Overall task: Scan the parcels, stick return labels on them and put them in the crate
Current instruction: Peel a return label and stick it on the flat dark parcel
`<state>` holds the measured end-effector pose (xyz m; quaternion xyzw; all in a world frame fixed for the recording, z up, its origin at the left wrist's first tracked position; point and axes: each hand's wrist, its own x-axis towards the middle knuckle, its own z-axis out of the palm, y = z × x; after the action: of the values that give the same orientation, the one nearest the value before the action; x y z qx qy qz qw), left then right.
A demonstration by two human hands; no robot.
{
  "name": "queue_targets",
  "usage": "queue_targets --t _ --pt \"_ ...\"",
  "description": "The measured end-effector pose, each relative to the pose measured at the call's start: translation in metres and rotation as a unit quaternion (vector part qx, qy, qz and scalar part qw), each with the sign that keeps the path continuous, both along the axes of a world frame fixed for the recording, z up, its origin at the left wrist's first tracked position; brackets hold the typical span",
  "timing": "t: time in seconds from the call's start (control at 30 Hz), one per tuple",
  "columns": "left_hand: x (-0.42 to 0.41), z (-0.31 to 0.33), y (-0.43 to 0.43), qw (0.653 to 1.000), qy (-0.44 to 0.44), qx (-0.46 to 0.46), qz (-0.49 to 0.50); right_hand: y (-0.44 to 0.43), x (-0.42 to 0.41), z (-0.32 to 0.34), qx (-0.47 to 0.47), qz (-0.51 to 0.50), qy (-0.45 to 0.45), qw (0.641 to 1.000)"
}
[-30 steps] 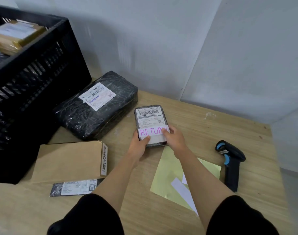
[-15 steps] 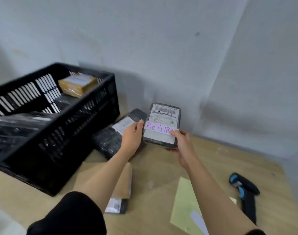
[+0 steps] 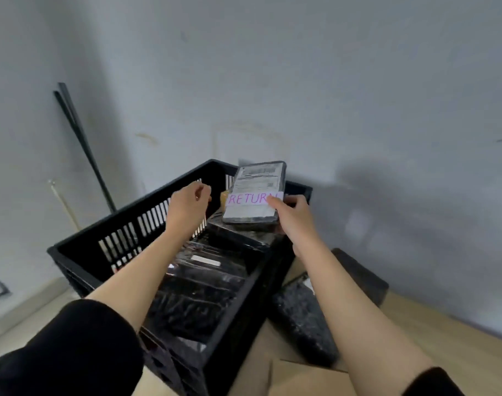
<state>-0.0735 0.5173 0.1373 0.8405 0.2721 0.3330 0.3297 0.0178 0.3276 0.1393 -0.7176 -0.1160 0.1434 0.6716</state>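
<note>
Pale grey walls meet in a corner behind a light wooden tabletop (image 3: 432,338), on whose left part a black slatted plastic crate (image 3: 124,238) stands. The right hand (image 3: 289,215) pinches the near right corner of a small flat dark-wrapped parcel (image 3: 255,192), thumb on top over the end of its white strip label (image 3: 252,199) lettered RETURN in purple, fingers beneath. The parcel is over the far right part of the crate, tilted up at its far end, low above a black-wrapped bundle there; whether it touches cannot be told. It looks light and stiff, with a slick film skin, so an edge pinch beside the label seems the sound hold. The left hand (image 3: 189,201) hovers loosely curled and empty above the crate's middle, forearm stretched forward. Glossy black-wrapped parcels (image 3: 198,287) fill the crate's floor. Right of the crate lie another black-wrapped parcel (image 3: 304,324) and a brown cardboard mailer (image 3: 306,378).
</note>
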Motion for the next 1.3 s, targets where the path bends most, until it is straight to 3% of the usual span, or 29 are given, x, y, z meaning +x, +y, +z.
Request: queue_targets --t 0.1,0.23,0.4,0.67,0.83,0.97,1.17,1.3 --pt "-0.015 -0.012 0.062 0.996 0.046 0.066 0.028 0.058 0.003 -0.003 -0.055 0.021 0.011 0.998" --pt "-0.025 -0.029 0.126 0.962 0.166 0.193 0.099 0.103 0.014 -0.025 -0.153 0.084 0.084 0.981" --pt "-0.028 -0.047 0.164 0.938 0.305 0.133 0.092 0.115 0.020 -0.055 -0.341 0.158 0.123 0.919" --pt "-0.025 -0.061 0.166 0.915 0.317 0.219 0.120 0.136 0.011 -0.066 -0.409 0.234 -0.057 0.880" --pt "-0.025 -0.064 0.166 0.910 0.316 0.238 0.127 0.151 -0.009 -0.060 -0.525 0.323 -0.159 0.771" --pt "-0.023 -0.066 0.165 0.903 0.322 0.251 0.131 0.134 0.006 -0.065 -0.450 0.343 -0.160 0.809" --pt "-0.031 -0.062 0.156 0.903 0.338 0.251 0.087 0.126 0.000 -0.072 -0.460 0.340 -0.202 0.795" --pt "-0.028 -0.050 0.114 0.929 0.326 0.167 0.047 0.118 -0.013 -0.052 -0.454 0.283 -0.288 0.795"
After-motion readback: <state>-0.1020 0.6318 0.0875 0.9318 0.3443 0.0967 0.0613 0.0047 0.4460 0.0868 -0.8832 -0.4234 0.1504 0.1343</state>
